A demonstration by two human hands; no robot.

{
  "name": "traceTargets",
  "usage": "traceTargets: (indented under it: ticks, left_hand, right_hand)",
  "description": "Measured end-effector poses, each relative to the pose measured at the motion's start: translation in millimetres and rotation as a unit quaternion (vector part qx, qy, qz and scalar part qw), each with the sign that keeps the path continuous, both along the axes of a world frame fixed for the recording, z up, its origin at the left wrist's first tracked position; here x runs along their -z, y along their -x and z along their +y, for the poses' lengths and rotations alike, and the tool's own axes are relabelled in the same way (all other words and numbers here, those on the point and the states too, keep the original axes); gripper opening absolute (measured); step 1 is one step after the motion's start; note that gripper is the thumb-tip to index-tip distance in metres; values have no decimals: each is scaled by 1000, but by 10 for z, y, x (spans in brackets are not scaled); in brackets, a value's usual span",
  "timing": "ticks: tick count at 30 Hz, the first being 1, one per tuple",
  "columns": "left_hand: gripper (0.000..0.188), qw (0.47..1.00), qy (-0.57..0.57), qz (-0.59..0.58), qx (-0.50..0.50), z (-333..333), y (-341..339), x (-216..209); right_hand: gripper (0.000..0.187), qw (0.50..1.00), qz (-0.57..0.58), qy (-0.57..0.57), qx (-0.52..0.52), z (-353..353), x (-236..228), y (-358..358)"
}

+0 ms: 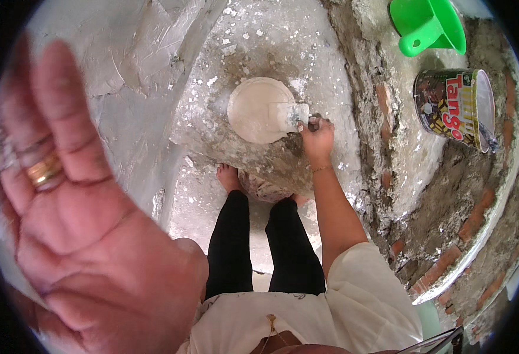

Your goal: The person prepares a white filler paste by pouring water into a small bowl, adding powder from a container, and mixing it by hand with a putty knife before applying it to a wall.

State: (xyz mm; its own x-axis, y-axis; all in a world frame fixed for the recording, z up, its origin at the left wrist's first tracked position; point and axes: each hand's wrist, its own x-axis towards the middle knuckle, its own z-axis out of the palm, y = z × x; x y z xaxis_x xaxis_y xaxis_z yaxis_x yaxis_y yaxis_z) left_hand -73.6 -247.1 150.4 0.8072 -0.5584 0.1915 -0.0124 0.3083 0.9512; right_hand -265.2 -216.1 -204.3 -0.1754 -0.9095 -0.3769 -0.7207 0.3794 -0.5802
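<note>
My left hand (100, 236) is raised close to the camera, palm showing and fingers stretched out. It wears a gold ring and holds nothing. Lower down and farther off, my right hand (318, 138) is closed on a flat, pale putty knife (284, 116) with dark smudges. Its blade lies over the right side of a round tub (231, 115) filled with a smooth, cream-coloured paste. Whether the blade touches the paste or only the rim is hard to tell.
Grey plastered surface (135, 65) fills the left. A rough ledge with exposed bricks (436, 271) curves along the right, bearing a dark printed tin (439, 106) and a green plastic dipper (413, 35). My bare feet (229, 177) stand just before the tub on white-spattered ground.
</note>
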Motion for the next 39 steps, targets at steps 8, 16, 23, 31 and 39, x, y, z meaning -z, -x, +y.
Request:
traceTargets:
  ticks: [8,16,23,31,39]
  left_hand:
    - [73,997,45,54,39,62,-68,3]
    - [72,994,65,78,47,125,-118,62]
    - [70,991,68,104,50,200,-132,97]
    - [69,980,87,170,63,313,-206,276]
    - [57,967,-146,183,102,783,-268,1618]
  right_hand:
    - [38,999,20,-48,2,-122,-118,-162]
    - [32,1000,26,6,-8,-151,68,-114]
    - [16,982,-188,6,16,-189,-152,-119]
    - [15,993,-115,20,3,-242,-323,-283]
    - [18,995,-89,40,8,-332,262,-82]
